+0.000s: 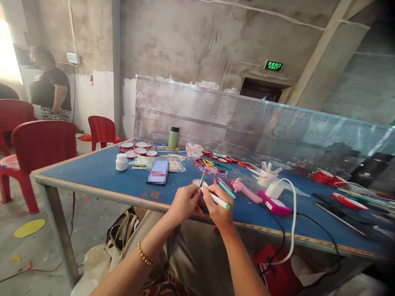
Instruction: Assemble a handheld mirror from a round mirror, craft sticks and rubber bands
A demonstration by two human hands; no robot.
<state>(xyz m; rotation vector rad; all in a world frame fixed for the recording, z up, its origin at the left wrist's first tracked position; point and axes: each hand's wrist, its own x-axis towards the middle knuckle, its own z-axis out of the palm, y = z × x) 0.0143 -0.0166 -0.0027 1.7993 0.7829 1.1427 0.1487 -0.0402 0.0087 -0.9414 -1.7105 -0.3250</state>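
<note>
Head view: left hand, angled inward, pinches striped stick; right hand, curled close beside, holds white marker.

Workshop: rough concrete wall, lit exit sign, perforated metal screen, tool-strewn worktable.

You are at a blue table. In your right hand you hold a white pen with a green end. Your left hand pinches a small striped stick near it. Farther to the left lies a phone; a white bottle and a green flask stand upright.
</note>
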